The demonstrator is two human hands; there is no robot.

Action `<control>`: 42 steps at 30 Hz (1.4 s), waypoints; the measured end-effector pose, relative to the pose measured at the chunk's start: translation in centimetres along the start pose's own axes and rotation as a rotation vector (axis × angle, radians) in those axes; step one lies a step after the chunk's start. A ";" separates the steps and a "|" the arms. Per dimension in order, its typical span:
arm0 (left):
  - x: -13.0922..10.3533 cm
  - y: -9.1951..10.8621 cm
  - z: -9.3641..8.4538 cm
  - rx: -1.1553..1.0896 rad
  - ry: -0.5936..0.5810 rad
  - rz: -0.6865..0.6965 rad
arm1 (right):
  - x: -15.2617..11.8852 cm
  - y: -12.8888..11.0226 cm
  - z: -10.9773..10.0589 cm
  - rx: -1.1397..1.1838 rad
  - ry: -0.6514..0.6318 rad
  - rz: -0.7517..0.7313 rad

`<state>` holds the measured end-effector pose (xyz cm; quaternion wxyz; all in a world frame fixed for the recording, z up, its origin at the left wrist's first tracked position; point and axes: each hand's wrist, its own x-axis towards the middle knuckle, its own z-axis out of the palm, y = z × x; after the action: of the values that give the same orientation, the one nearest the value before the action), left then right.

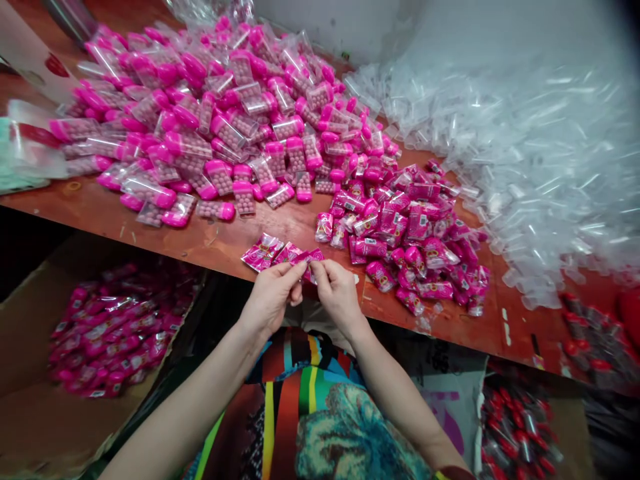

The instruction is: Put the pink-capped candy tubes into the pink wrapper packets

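Note:
At the table's front edge, my left hand [271, 293] and my right hand [337, 290] meet, fingers pinched on a flat pink printed wrapper [313, 256]. Flat pink wrappers [263, 251] also lie on the table just beyond my left hand. To the right of my right hand is a heap of pink-wrapped packs [417, 233]. Farther back spreads a large pile of transparent candy bottles [245, 197] with pink caps and small pale pink balls inside. My fingers cover part of the held wrapper.
A big heap of transparent plastic bottles [505, 167] fills the table's right side. Red-capped items [595, 340] lie at the right edge, with more in a box below [517, 427]. Lower left, a cardboard box [30, 333] holds pink-wrapped packs [120, 327].

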<state>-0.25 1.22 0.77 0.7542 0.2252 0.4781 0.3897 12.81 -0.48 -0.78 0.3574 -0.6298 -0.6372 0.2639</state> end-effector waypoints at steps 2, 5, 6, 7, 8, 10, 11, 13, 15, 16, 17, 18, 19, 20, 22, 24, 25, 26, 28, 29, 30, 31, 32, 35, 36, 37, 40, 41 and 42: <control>-0.1 0.0 -0.2 -0.047 0.021 -0.040 | -0.1 0.2 0.3 -0.194 0.026 -0.133; 0.0 0.5 -0.5 -0.125 0.029 -0.064 | 0.2 0.3 0.9 -0.338 0.067 -0.271; 0.0 0.8 -0.6 -0.146 0.030 -0.055 | 0.4 0.2 1.1 -0.344 0.080 -0.297; 0.0 1.1 -0.7 -0.163 0.032 -0.040 | 0.7 0.1 1.3 -0.346 0.094 -0.319; 0.0 1.5 -0.7 -0.175 0.034 -0.024 | 1.1 0.0 1.4 -0.354 0.106 -0.341; -0.1 2.2 -0.8 -0.182 0.030 -0.002 | 1.8 -0.4 1.6 -0.397 0.127 -0.390; -0.1 2.5 -0.9 -0.181 0.029 0.005 | 2.2 -0.6 1.7 -0.425 0.133 -0.416; 0.0 2.9 -1.2 -0.181 0.031 0.015 | 2.8 -1.1 2.0 -0.467 0.128 -0.459; 0.2 3.2 -1.7 -0.177 0.049 0.028 | 3.4 -1.3 2.4 -0.453 0.096 -0.477; 0.3 3.4 -2.0 -0.174 0.062 0.036 | 3.7 -1.4 2.6 -0.421 0.066 -0.479; 0.4 3.6 -2.3 -0.171 0.074 0.041 | 4.2 -1.4 2.7 -0.381 0.028 -0.477; 0.5 3.8 -2.6 -0.173 0.086 0.047 | 4.8 -1.4 2.7 -0.339 -0.013 -0.473; 0.6 4.0 -2.9 -0.180 0.097 0.054 | 5.6 -1.3 2.6 -0.312 -0.042 -0.466; 0.7 4.2 -3.1 -0.193 0.106 0.061 | 6.7 -1.2 2.4 -0.313 -0.055 -0.450; 0.9 4.6 -3.6 -0.231 0.126 0.075 | 9.5 -0.9 1.7 -0.412 -0.031 -0.391; 1.0 5.0 -3.8 -0.271 0.143 0.077 | 12.7 -0.5 0.8 -0.625 -0.025 -0.309; 1.1 5.2 -3.9 -0.292 0.150 0.074 | 14.2 -0.3 0.5 -0.723 -0.055 -0.306; 1.1 5.3 -3.9 -0.315 0.154 0.071 | 15.6 -0.1 0.3 -0.802 -0.106 -0.327; 1.1 5.7 -3.9 -0.366 0.149 0.064 | 17.4 0.3 0.2 -0.916 -0.187 -0.369; 1.1 5.8 -3.8 -0.395 0.150 0.064 | 17.8 0.5 0.4 -0.948 -0.213 -0.388; 1.1 5.9 -3.8 -0.423 0.150 0.064 | 18.0 0.6 0.6 -0.967 -0.226 -0.400; 1.1 6.0 -3.8 -0.450 0.155 0.063 | 17.9 0.8 0.8 -0.974 -0.228 -0.405; 1.1 6.0 -3.8 -0.473 0.161 0.060 | 17.7 0.9 1.0 -0.970 -0.223 -0.406; 1.1 6.0 -3.8 -0.519 0.176 0.045 | 16.3 0.6 0.9 -0.874 -0.190 -0.394; 1.2 5.9 -3.7 -0.528 0.183 0.043 | 15.5 0.3 0.5 -0.791 -0.172 -0.375; 1.2 5.9 -3.7 -0.536 0.193 0.044 | 14.5 -0.2 0.1 -0.668 -0.150 -0.342; 1.2 5.5 -3.4 -0.527 0.220 0.070 | 10.3 -2.2 -1.3 -0.096 -0.129 -0.165; 1.2 5.3 -3.2 -0.512 0.222 0.086 | 8.6 -2.9 -1.6 0.113 -0.168 -0.105; 1.2 5.1 -2.9 -0.491 0.219 0.103 | 6.9 -3.5 -1.8 0.273 -0.212 -0.053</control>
<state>-4.49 5.14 2.45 0.7092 0.0161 0.4359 0.5539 12.37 5.91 3.89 0.3770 -0.5270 -0.6462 0.4033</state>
